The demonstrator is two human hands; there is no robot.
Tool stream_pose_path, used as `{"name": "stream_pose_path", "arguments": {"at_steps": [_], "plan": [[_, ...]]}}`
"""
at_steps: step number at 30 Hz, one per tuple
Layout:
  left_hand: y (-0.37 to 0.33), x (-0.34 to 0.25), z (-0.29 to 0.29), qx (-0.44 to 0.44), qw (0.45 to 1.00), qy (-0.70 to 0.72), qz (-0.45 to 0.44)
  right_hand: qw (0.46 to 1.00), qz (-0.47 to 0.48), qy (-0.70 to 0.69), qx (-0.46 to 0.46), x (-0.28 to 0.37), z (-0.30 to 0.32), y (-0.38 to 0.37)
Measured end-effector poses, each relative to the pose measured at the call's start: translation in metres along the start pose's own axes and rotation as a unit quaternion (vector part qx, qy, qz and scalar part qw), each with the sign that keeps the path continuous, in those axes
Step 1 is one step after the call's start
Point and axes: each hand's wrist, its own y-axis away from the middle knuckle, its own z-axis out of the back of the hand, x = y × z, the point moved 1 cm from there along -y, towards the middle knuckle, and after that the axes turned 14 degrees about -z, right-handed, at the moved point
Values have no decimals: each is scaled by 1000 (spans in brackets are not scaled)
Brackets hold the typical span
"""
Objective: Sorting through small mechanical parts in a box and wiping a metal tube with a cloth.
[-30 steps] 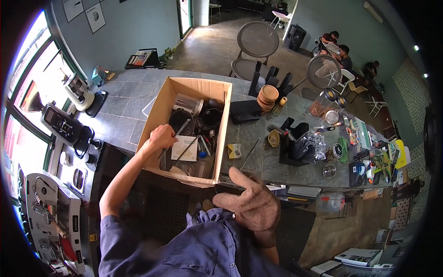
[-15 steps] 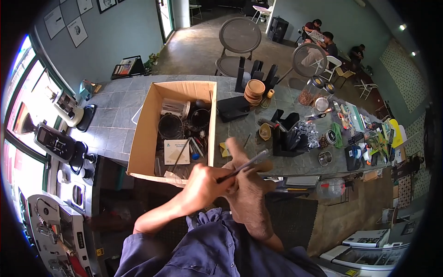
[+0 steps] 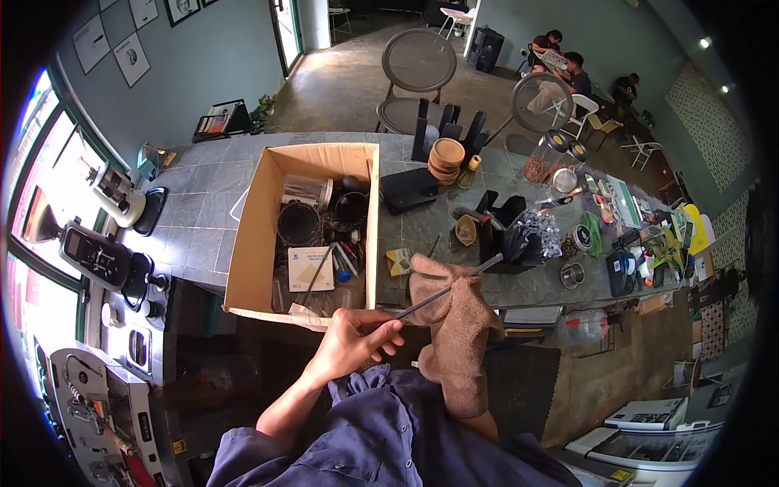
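Note:
My left hand (image 3: 357, 339) pinches one end of a thin grey rod (image 3: 423, 303), straw-like, which slants up to the right. A brown cloth (image 3: 461, 333) covers my right hand and hangs down over the wrist; only a bit of my right forearm (image 3: 484, 425) shows below it. At the top of the cloth, the fold grips the rod near its far end, the fingers themselves hidden. Just left of the hands stands an open cardboard box (image 3: 243, 272). In it are black round containers (image 3: 299, 223), a white packet (image 3: 311, 269) and pens or similar sticks (image 3: 345, 258).
On the tiled counter (image 3: 191, 203) lie a small yellow box (image 3: 398, 261), stacked clay-coloured bowls (image 3: 446, 158), black holders (image 3: 410, 191) and plastic-wrapped items (image 3: 540, 235). Coffee grinders (image 3: 97, 256) stand at the left, an espresso machine (image 3: 105, 406) lower left. Several people sit far back.
My left hand has drawn down and left along the rod's line, its fingers loosening to a pinch. The cloth-covered right hand has shifted right, and the cloth now bunches round the rod.

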Motion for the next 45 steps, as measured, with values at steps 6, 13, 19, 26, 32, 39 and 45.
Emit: {"name": "stream_pose_path", "arguments": {"at_steps": [6, 13, 19, 26, 32, 39, 45], "plan": [[-8, 15, -4, -74, 990, 98, -63, 997, -69, 41, 14, 12, 7, -7], [-8, 17, -13, -138, 975, 161, -66, 960, 31, 39, 276, 48, 73, -39], [-17, 22, -37, -142, 967, 184, -107, 700, -96, -666, 239, 38, -8, -5], [-12, 26, -36, -128, 972, 187, -63, 925, 40, -364, 98, 30, 10, 11], [-13, 30, -38, -150, 963, 207, -83, 736, -82, -631, 233, 22, -42, 3], [-13, 32, -37, -122, 972, 185, -71, 747, -117, -597, 267, 17, -38, 7], [-10, 31, -44, -126, 971, 195, -65, 858, -111, -457, 208, 23, 23, -3]]}}
